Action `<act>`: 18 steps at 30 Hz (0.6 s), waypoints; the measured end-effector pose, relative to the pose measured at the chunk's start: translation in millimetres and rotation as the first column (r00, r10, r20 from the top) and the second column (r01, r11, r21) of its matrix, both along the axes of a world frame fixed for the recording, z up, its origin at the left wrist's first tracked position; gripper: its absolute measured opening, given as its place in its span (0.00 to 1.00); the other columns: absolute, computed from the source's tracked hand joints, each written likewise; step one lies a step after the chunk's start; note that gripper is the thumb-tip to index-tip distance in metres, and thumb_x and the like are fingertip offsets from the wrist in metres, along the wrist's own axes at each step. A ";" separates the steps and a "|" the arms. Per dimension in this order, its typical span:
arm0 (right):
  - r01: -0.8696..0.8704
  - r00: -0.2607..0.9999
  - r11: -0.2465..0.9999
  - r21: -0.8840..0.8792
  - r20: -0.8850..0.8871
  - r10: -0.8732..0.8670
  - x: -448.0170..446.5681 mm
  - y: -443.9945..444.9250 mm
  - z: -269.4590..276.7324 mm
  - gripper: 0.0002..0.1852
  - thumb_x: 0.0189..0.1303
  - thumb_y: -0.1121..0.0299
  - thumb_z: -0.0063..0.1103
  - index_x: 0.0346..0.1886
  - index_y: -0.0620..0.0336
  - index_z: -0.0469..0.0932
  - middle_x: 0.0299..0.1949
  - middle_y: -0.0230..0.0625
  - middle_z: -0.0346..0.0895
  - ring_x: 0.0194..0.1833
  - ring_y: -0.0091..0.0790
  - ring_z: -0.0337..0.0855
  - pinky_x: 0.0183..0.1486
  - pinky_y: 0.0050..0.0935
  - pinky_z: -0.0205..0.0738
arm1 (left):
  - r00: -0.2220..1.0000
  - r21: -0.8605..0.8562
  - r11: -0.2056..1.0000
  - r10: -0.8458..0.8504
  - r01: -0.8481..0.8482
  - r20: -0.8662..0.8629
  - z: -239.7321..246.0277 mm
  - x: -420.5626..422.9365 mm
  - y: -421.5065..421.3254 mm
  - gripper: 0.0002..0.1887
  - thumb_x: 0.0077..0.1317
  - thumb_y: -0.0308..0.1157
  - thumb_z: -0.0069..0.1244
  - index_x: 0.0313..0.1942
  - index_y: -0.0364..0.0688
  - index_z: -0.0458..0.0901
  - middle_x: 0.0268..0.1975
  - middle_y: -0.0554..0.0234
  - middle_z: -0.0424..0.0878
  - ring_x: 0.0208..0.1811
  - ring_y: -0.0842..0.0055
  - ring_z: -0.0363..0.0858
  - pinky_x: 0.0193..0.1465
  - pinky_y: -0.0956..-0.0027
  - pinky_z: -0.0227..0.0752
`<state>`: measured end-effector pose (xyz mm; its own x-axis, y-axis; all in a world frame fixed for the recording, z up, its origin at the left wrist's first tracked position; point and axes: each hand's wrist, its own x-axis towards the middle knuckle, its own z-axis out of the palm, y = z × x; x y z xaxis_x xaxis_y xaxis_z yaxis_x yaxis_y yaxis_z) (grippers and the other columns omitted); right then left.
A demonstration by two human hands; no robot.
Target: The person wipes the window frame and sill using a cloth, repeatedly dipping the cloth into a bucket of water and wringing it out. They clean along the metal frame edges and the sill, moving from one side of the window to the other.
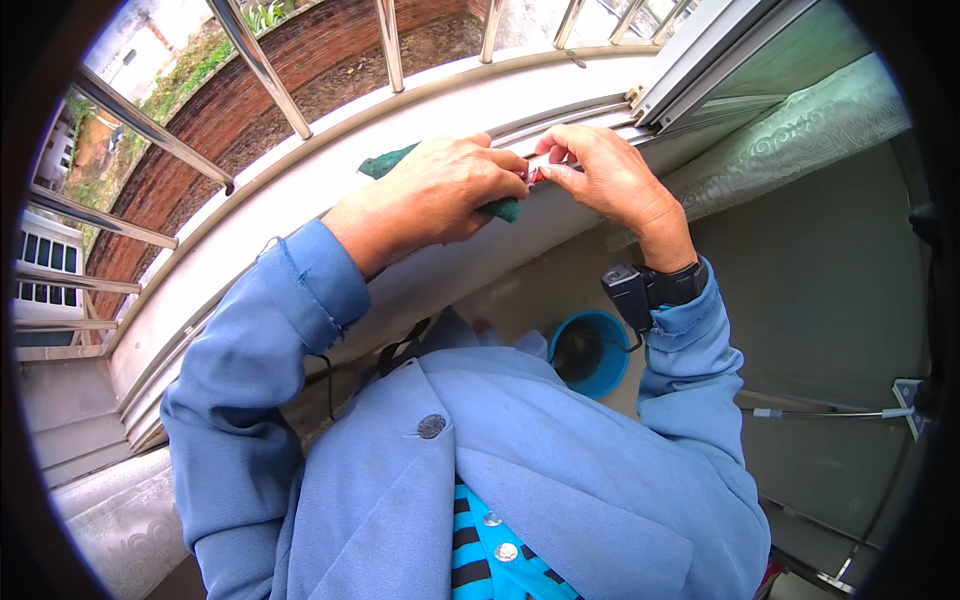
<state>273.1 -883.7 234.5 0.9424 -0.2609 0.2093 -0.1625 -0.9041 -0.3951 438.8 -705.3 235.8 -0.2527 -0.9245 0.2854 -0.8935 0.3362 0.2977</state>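
Observation:
Above the window sill (330,187), my left hand (442,187) is closed around a dark green cloth (501,209). One end of the cloth sticks out on the far side of the hand and another below the fingers. A small red-and-white object (535,176), too small to identify, lies between the fingertips of both hands. My right hand (607,176) pinches it between thumb and fingers. Beneath the hands run the metal tracks (559,120) of a sliding window, partly hidden by them.
Metal bars (262,67) stand along the sill's outer edge. A sliding window frame (697,60) and a patterned curtain (802,139) are on the right. Below is a blue bucket (619,360) on the floor. A metal-handled tool (832,413) lies farther right. My right wrist carries a black device (626,294).

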 end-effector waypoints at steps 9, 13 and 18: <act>-0.214 0.972 0.952 -0.220 0.047 0.230 -7.5 -1.3 1.9 0.03 0.61 0.69 0.68 0.36 0.54 0.88 0.37 0.36 0.84 0.44 0.45 0.85 0.48 0.40 0.81 | 0.997 -0.019 0.998 -0.056 0.058 0.058 2.1 2.1 -1.4 0.21 0.50 0.24 0.62 0.48 0.42 0.89 0.56 0.67 0.87 0.43 0.62 0.79 0.49 0.60 0.77; -0.183 0.973 0.978 -0.105 -0.163 0.164 10.3 -8.7 19.0 0.04 0.59 0.66 0.70 0.34 0.54 0.88 0.35 0.39 0.86 0.42 0.46 0.87 0.47 0.40 0.82 | 0.999 -0.026 0.999 -0.033 0.034 0.034 -0.9 0.8 -1.7 0.23 0.51 0.24 0.61 0.51 0.43 0.87 0.53 0.66 0.87 0.42 0.62 0.78 0.48 0.60 0.77; -0.067 0.985 0.985 -0.158 -0.167 0.041 8.7 -4.3 22.5 0.08 0.58 0.66 0.72 0.36 0.59 0.85 0.30 0.42 0.85 0.35 0.49 0.86 0.39 0.40 0.81 | 0.999 -0.084 0.995 0.050 -0.050 0.001 -5.2 -2.1 -5.7 0.25 0.54 0.25 0.60 0.55 0.45 0.85 0.47 0.65 0.85 0.44 0.60 0.80 0.49 0.58 0.76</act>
